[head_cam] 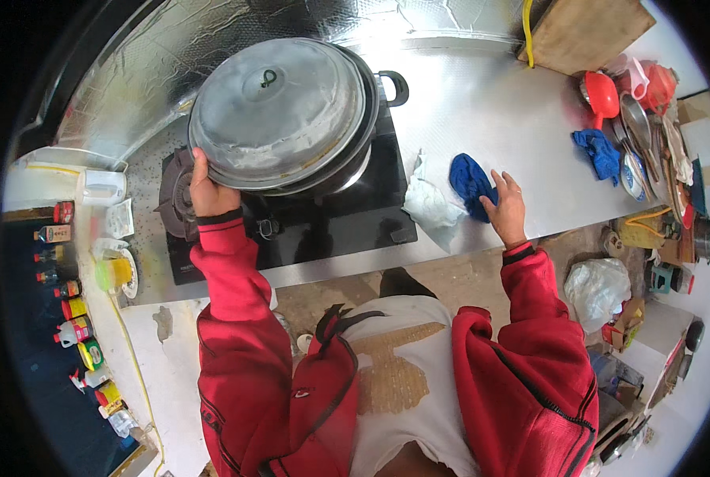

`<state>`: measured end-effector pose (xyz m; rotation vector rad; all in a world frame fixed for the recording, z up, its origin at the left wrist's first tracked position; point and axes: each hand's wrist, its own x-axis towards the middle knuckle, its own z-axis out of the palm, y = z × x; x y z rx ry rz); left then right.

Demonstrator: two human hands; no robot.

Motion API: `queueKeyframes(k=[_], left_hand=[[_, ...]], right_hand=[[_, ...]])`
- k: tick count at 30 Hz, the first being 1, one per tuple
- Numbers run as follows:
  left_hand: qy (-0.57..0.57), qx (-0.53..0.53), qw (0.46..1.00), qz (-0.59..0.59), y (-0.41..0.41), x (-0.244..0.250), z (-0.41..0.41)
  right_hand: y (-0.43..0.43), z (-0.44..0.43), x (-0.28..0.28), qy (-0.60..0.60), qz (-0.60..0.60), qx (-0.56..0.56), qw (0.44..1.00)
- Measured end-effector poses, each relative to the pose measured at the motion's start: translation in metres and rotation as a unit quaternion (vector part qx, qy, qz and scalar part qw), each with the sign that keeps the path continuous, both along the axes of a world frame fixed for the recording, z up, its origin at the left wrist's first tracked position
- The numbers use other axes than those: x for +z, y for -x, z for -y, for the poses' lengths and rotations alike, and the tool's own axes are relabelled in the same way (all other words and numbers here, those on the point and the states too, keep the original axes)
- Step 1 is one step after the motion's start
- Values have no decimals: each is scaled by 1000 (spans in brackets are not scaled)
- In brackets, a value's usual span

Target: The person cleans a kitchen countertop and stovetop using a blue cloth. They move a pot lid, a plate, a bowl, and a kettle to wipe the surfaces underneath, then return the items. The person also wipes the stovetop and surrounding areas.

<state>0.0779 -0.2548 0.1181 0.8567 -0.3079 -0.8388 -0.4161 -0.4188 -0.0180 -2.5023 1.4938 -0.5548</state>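
My left hand [212, 189] grips the left rim of a large domed metal lid [289, 113], thumb on top and fingers hidden beneath. The lid sits askew over a wide pot, whose black side handle [395, 88] points right. Under them is a black glass gas stove [331, 232] with a bare burner [179, 188] at the left. My right hand [505, 208] is over the metal counter with fingers spread, its thumb at the edge of a crumpled blue cloth [471, 185]. A white cloth [429, 200] lies between the blue cloth and the stove.
Crinkled foil [259, 24] lines the wall behind. At the counter's right are a red ladle [599, 95], another blue cloth [598, 154] and assorted utensils. A yellow-green cup [113, 274] stands at the left, with several bottles [75, 331] beyond. A plastic bag [598, 289] lies below, right.
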Motion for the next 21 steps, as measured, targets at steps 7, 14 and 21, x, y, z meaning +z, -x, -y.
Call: queueKeyframes(k=[7, 14, 21], left_hand=[[-19, 76, 997, 3, -16, -15, 11], [-212, 261, 876, 346, -6, -7, 14], [-375, 225, 650, 622, -36, -37, -10]], right_hand=[[-21, 12, -13, -23, 23, 8, 999], [-18, 19, -8, -7, 45, -14, 999], [-15, 0, 5, -6, 66, -11, 998]])
